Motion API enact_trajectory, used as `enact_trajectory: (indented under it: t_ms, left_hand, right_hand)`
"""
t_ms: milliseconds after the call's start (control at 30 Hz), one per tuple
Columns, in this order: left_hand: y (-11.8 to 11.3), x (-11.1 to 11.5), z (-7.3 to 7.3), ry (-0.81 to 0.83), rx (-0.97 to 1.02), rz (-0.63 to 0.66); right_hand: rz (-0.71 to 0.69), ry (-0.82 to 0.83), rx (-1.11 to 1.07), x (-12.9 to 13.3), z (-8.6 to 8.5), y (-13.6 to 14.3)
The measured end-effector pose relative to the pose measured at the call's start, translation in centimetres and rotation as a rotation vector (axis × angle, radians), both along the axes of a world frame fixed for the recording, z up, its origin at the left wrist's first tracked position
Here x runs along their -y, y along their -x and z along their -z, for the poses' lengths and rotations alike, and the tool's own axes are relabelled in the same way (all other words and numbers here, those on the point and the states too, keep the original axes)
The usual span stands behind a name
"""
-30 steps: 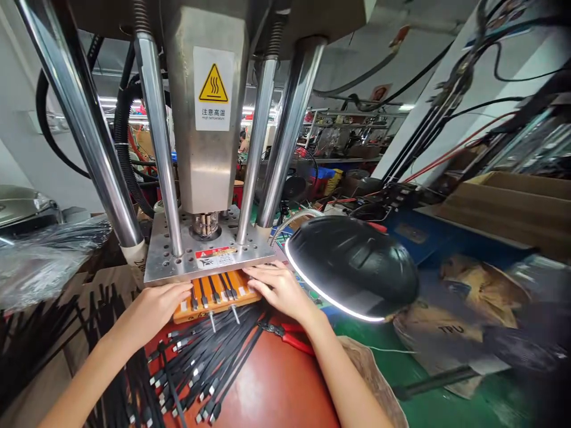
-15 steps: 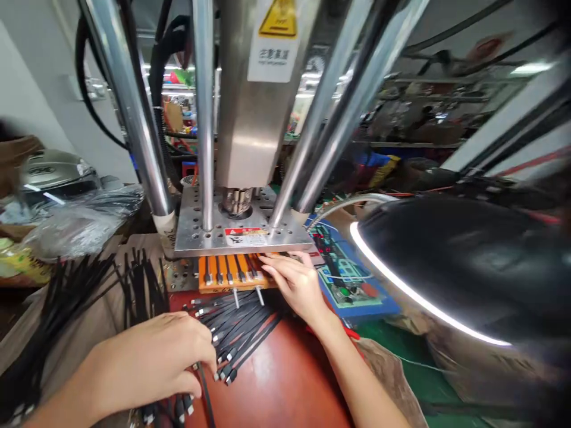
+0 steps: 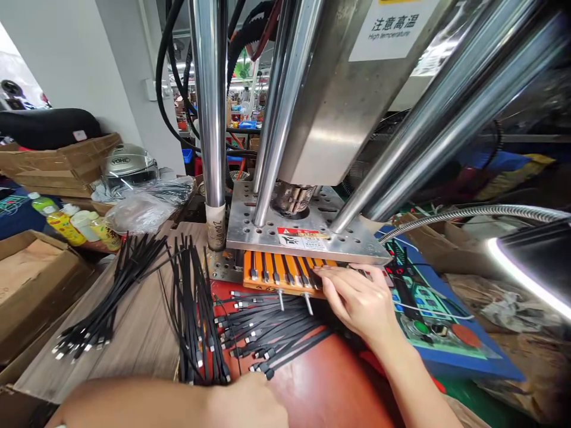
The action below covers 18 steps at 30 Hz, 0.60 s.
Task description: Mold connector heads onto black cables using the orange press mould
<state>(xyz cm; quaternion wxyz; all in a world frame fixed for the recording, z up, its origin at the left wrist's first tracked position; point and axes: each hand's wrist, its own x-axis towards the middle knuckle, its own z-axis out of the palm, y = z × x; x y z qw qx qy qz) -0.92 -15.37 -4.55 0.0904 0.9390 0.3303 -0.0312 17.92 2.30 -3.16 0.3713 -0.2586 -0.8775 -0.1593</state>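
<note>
An orange slotted fixture (image 3: 267,285) holds several black flat cables side by side, their metal plugs toward me. My right hand (image 3: 363,297) reaches under the press plate, fingers stretched out over the fixture's right end and thumb apart from them. Its fingertips touch or nearly touch the rightmost cables; the plate hides part of the fingers. My left hand (image 3: 245,403) is low at the bottom edge, back toward me, its fingers mostly hidden. Just beyond it, a loose pile of black cables (image 3: 267,327) lies on the red-brown surface below the fixture.
Above the fixture hangs the metal press plate (image 3: 307,244) between steel columns, labelled high temperature. Two black cable bundles (image 3: 107,291) lie on the wooden board at left. A control panel (image 3: 428,315) and a lit lamp (image 3: 530,273) stand right; a cardboard box (image 3: 44,297) sits far left.
My view has swung left, so the press appears farther right. My left hand has moved toward the bottom edge. The right hand stays at the fixture's right end.
</note>
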Motion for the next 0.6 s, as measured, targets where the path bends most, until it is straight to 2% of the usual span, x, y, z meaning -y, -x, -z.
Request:
enact_trajectory:
  t_ms: [33,67,100,167,233,267,333,367,433,500,600]
  left_hand:
    - [1.0,-0.3,-2.5,0.022,0.0,0.111]
    - [2.1,-0.7,-5.3,0.045,0.033,0.169]
    - [3.3,-1.2,-8.0,0.08,0.093,0.156]
    - [5.9,-2.1,-12.5,0.211,0.289,0.065]
    - [8.6,-3.0,-15.0,0.366,0.495,-0.154]
    - [9.9,-3.4,-15.4,0.436,0.592,-0.273]
    - [12.4,-4.5,-15.2,0.525,0.766,-0.499]
    - [13.5,-5.1,-14.7,0.544,0.835,-0.573]
    - [15.5,-6.8,-13.3,0.559,0.89,-0.642]
    - [17.1,-8.5,-11.7,0.569,0.765,-0.678]
    - [18.5,-10.2,-10.0,0.481,0.325,-0.833]
  right_hand:
    - [0.001,-0.008,-0.003,0.0,0.0,0.0]
    - [0.002,-0.015,-0.006,0.0,-0.1,-0.1]
    - [0.001,-0.021,-0.008,0.0,-0.1,-0.1]
    - [-0.004,-0.036,-0.012,-0.1,0.0,-0.2]
    - [-0.008,-0.047,-0.013,-0.1,0.0,-0.2]
    - [-0.009,-0.051,-0.014,-0.1,0.0,-0.1]
    - [-0.017,-0.052,-0.016,-0.1,0.0,-0.1]
    - [-0.023,-0.048,-0.017,-0.1,-0.1,-0.1]
    - [-0.031,-0.036,-0.014,0.0,-0.2,-0.1]
    - [-0.03,-0.017,-0.011,0.1,-0.3,-0.1]
    - [-0.028,0.019,-0.008,0.2,-0.2,0.1]
